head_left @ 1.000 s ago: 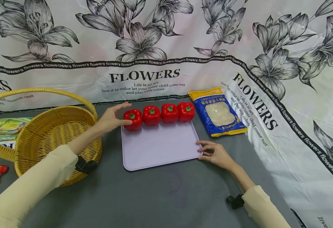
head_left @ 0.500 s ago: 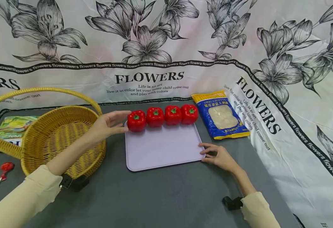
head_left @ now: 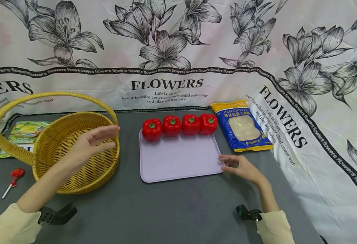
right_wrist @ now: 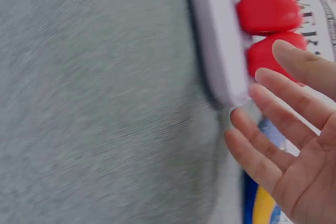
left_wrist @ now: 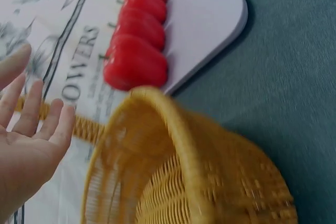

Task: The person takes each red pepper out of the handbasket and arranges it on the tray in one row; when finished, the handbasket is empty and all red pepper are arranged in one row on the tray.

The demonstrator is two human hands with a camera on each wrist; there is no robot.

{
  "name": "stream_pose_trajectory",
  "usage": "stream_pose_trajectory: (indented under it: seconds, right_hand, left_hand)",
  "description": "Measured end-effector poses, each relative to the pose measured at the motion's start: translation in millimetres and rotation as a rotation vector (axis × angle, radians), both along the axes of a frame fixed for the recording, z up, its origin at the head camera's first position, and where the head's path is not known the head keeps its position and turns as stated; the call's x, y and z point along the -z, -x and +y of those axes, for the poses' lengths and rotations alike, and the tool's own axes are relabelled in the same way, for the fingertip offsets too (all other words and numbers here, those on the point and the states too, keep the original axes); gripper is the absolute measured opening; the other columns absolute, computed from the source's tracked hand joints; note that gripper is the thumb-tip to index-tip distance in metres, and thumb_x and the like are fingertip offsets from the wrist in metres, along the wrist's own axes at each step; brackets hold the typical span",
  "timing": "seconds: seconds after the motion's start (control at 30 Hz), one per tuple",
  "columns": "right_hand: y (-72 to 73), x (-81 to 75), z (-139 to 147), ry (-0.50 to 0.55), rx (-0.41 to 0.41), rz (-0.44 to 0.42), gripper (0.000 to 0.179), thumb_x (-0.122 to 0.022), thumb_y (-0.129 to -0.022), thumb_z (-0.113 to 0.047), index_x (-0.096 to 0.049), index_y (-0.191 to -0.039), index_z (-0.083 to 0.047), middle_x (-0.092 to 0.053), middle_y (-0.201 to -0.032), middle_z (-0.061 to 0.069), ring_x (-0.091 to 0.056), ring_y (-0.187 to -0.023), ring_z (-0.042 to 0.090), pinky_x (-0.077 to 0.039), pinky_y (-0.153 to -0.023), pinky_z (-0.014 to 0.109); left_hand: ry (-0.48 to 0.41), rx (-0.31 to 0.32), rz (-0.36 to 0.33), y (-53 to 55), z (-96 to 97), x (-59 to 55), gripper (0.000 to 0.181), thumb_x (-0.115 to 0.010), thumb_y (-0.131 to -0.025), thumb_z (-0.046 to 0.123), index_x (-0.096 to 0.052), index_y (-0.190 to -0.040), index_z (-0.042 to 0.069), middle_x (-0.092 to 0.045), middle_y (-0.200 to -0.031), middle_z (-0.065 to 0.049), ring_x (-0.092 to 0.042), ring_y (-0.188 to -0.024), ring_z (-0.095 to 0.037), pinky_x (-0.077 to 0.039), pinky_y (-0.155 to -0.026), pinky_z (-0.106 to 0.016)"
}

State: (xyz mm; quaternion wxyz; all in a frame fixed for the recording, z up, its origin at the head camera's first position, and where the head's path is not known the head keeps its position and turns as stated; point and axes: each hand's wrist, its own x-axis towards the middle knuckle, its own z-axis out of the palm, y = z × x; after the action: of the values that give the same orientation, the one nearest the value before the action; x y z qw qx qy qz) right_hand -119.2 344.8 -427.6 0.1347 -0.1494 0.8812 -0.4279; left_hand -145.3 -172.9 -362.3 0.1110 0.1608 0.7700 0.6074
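Several red bell peppers (head_left: 152,129) stand in a row along the back edge of a pale lilac tray (head_left: 178,162). My left hand (head_left: 91,144) hovers over the yellow wicker basket (head_left: 112,166), left of the tray. Its fingers are extended and hold nothing, as the left wrist view also shows. At the tray's front right corner is my right hand (head_left: 240,166), fingertips right at the rim. In the right wrist view its fingers (right_wrist: 262,158) are spread and loosely straight, beside the tray's corner, with no object in them.
A blue and yellow pasta bag (head_left: 243,127) lies right of the tray. Behind the basket, partly hidden, is a green and yellow packet (head_left: 25,132). A red lollipop (head_left: 17,173) lies at the left on the grey table (head_left: 166,210). Flower-printed cloth (head_left: 166,44) hangs at the back.
My left hand has come away from the leftmost pepper and drawn back left over the basket. My right hand stays at the tray's corner, its fingers slightly loosened. The peppers keep their row.
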Motion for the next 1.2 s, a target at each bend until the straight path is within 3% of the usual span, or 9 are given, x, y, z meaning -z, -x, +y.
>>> stream_pose_trajectory:
  seconds: [0.17,0.27,0.33,0.4,0.5,0.57,0.7,0.93,1.2]
  right_hand:
    - [-2.9,-15.1,-4,-0.038,0.075,0.013,0.045,-0.065,-0.092,-0.019,-0.056,-0.131,0.0,-0.059,-0.127,0.017,-0.059,-0.107,0.028,-0.048,-0.09,0.042]
    - [-2.1,-20.7,-9,-0.046,0.127,0.055,0.051,-0.06,-0.095,-0.023,-0.047,-0.139,0.0,-0.051,-0.136,0.019,-0.054,-0.116,0.033,-0.046,-0.094,0.05]
    - [-1.4,-23.3,-14,-0.051,0.174,0.095,0.055,-0.057,-0.098,-0.026,-0.04,-0.144,-0.003,-0.044,-0.143,0.02,-0.049,-0.122,0.036,-0.044,-0.096,0.052]
    - [-0.3,-25.4,-20,-0.069,0.209,0.165,0.057,-0.054,-0.099,-0.027,-0.034,-0.148,-0.005,-0.037,-0.148,0.02,-0.041,-0.13,0.038,-0.041,-0.099,0.055]
    - [1.3,-29.4,-32,-0.145,0.243,0.276,0.061,-0.053,-0.099,-0.031,-0.029,-0.151,-0.011,-0.024,-0.155,0.018,-0.025,-0.139,0.04,-0.027,-0.107,0.06]
    - [3.2,-32.2,-42,-0.214,0.251,0.341,0.065,-0.053,-0.098,-0.034,-0.024,-0.153,-0.017,-0.012,-0.159,0.014,-0.011,-0.143,0.039,-0.018,-0.108,0.066]
    - [9.4,-37.2,-63,-0.342,0.257,0.45,0.072,-0.054,-0.095,-0.043,-0.017,-0.154,-0.028,0.005,-0.161,0.008,0.007,-0.144,0.039,-0.009,-0.106,0.071]
    - [18.6,-41.8,-94,-0.545,0.283,0.573,0.079,-0.046,-0.088,-0.066,-0.015,-0.153,-0.034,0.027,-0.156,0.005,0.027,-0.139,0.038,0.008,-0.099,0.076]
    - [29.5,-46.9,-113,-0.605,0.285,0.599,0.086,-0.051,-0.082,-0.07,-0.014,-0.153,-0.038,0.03,-0.155,0.005,0.028,-0.139,0.038,0.008,-0.096,0.079]
  left_hand:
    - [0.012,-0.084,0.029,-10.7,-27.6,2.5,0.045,-0.056,-0.098,0.016,-0.047,-0.141,0.01,-0.055,-0.132,0.009,-0.051,-0.118,0.0,-0.045,-0.089,-0.013]
    - [0.111,-0.139,0.077,-16.7,-40.2,3.3,0.045,-0.055,-0.099,0.021,-0.046,-0.142,0.011,-0.053,-0.133,0.009,-0.049,-0.117,0.002,-0.045,-0.085,-0.01]
    - [0.216,-0.159,0.158,-19.0,-46.7,4.7,0.047,-0.053,-0.099,0.021,-0.043,-0.143,0.007,-0.05,-0.138,-0.002,-0.048,-0.123,-0.009,-0.042,-0.084,-0.007]
    - [0.339,-0.188,0.242,-20.1,-50.8,5.9,0.052,-0.053,-0.1,0.022,-0.037,-0.146,0.004,-0.043,-0.143,-0.015,-0.043,-0.129,-0.026,-0.043,-0.095,-0.02]
    - [0.531,-0.214,0.345,-20.2,-53.7,8.4,0.061,-0.046,-0.102,0.024,-0.019,-0.151,0.0,-0.018,-0.152,-0.031,-0.016,-0.137,-0.051,-0.021,-0.113,-0.051]
    - [0.673,-0.232,0.357,-20.9,-54.0,9.6,0.065,-0.037,-0.105,0.031,-0.002,-0.154,0.005,0.009,-0.155,-0.028,0.011,-0.139,-0.051,0.002,-0.105,-0.071]
    - [0.881,-0.305,0.347,-21.8,-49.5,9.0,0.07,-0.024,-0.102,0.051,0.016,-0.152,0.022,0.038,-0.149,-0.008,0.038,-0.132,-0.034,0.022,-0.097,-0.07]
    - [0.94,-0.5,0.391,-17.8,-33.9,4.0,0.084,-0.023,-0.089,0.075,0.022,-0.149,0.036,0.042,-0.148,0.0,0.04,-0.133,-0.03,0.023,-0.096,-0.072]
    - [0.96,-0.532,0.308,-15.0,-32.0,2.6,0.088,-0.025,-0.086,0.078,0.022,-0.148,0.036,0.044,-0.146,0.001,0.042,-0.13,-0.031,0.023,-0.094,-0.073]
